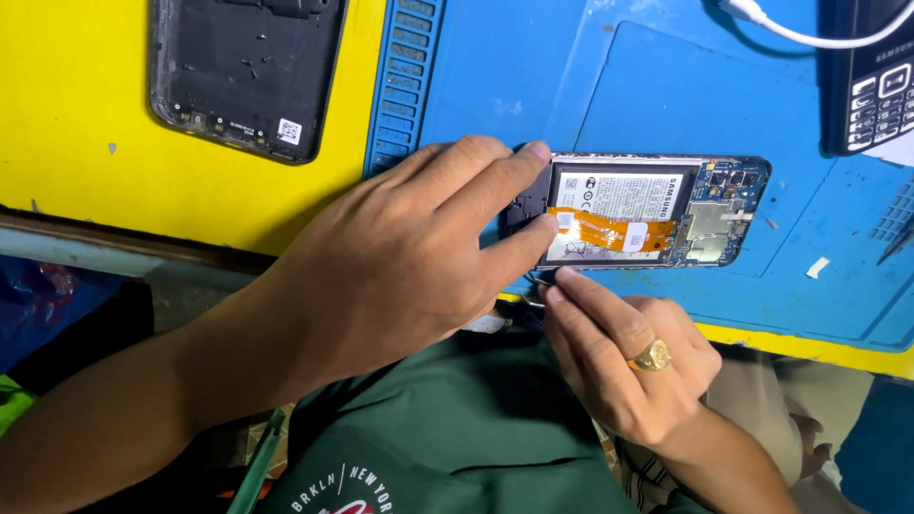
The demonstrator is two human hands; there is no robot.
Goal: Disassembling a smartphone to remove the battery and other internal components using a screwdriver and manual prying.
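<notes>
An opened smartphone [657, 214] lies back-up on a blue work mat [533, 86], showing its white battery, an orange ribbon cable and a blue circuit board at the right end. My left hand [409, 257] covers and grips the phone's left end, fingers on top. My right hand [624, 357], wearing a gold ring, sits just below the phone's near edge and pinches a thin metal tool [538, 286] whose tip is mostly hidden by my fingers.
A black phone back cover [243, 71] lies on the yellow table surface [76, 124] at upper left. A black keypad phone [876, 81] and a white cable [809, 33] sit at upper right. The table's near edge runs just under my hands.
</notes>
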